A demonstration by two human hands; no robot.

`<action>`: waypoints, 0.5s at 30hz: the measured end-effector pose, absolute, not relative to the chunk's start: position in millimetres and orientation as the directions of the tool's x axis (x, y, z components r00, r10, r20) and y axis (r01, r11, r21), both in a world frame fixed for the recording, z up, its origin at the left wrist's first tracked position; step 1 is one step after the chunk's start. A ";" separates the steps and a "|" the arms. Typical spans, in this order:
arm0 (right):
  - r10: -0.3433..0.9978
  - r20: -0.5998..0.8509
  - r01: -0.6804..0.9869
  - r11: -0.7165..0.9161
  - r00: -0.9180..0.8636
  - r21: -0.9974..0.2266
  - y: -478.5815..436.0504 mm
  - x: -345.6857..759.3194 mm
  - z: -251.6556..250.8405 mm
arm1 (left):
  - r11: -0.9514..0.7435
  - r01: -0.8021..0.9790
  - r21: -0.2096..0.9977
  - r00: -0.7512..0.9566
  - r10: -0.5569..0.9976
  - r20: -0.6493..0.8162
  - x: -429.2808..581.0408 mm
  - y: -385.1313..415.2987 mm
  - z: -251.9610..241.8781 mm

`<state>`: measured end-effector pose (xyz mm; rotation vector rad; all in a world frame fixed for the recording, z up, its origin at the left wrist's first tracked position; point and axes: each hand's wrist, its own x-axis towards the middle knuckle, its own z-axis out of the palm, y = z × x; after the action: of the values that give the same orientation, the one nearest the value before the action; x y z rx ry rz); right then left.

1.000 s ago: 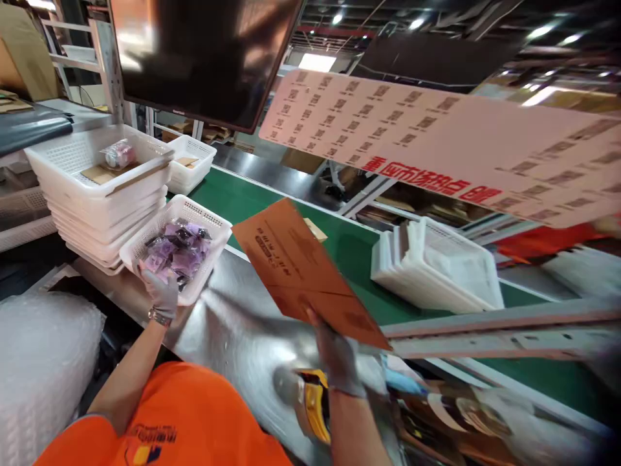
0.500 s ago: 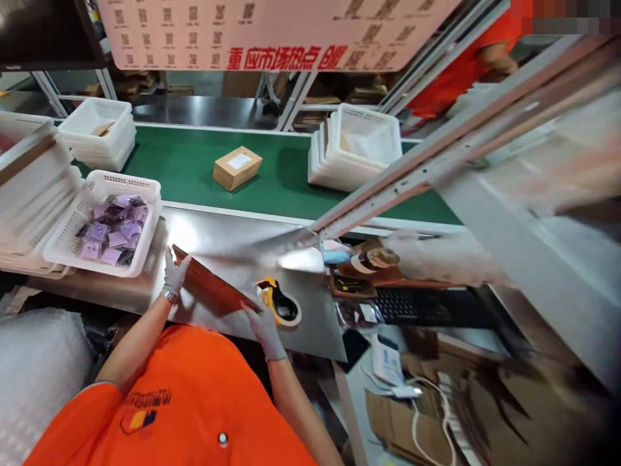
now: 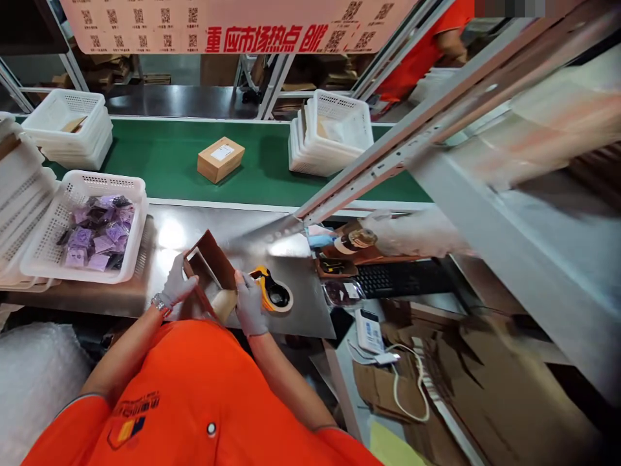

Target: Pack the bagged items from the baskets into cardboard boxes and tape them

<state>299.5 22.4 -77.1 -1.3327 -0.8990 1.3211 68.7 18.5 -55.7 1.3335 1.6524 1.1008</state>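
Observation:
A brown cardboard box point(image 3: 218, 263) stands opened out between my gloved hands, its hollow inside showing, just above the metal bench point(image 3: 165, 259). My left hand point(image 3: 179, 285) grips its left side, fingers closed on the edge. Wrapped round the right side is my right hand point(image 3: 249, 304). Close beside that hand lies a yellow and black tape dispenser point(image 3: 270, 290) with a roll of tape. To the left of my left hand, a white basket point(image 3: 33, 265) holds several purple packets in clear bags point(image 3: 99, 234).
Behind the bench runs a green conveyor belt point(image 3: 165, 162) carrying a taped carton point(image 3: 220, 160) and stacked white baskets point(image 3: 330, 139). A metal post point(image 3: 369, 162) slants across the right. Beyond it are a keyboard point(image 3: 402, 277) and flat cardboard point(image 3: 514, 382). A co-worker's arm shows at the back right.
The flat folded cardboard between my hands has been opened into a hollow box shape. My hands have come closer together, and the view has shifted slightly to the right.

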 end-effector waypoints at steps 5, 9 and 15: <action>0.981 -0.193 -0.345 -0.193 -0.035 -0.918 51.8 303.2 -80.2 | 0.153 0.452 0.879 -0.268 0.963 -0.030 63.0 17.7 -45.8; 0.967 -0.173 -0.306 -0.225 -0.188 -0.925 65.3 318.6 -102.2 | 0.172 0.525 0.834 -0.231 0.972 -0.055 45.4 24.5 -39.7; 0.959 -0.284 -0.034 -0.283 -0.003 -0.958 78.1 294.0 -128.8 | -0.141 0.682 0.718 0.155 0.987 0.047 29.6 14.8 -37.6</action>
<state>294.0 78.1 -128.8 -1.3914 -1.0324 1.4322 29.6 14.8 -37.6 1.8888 1.5832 0.7231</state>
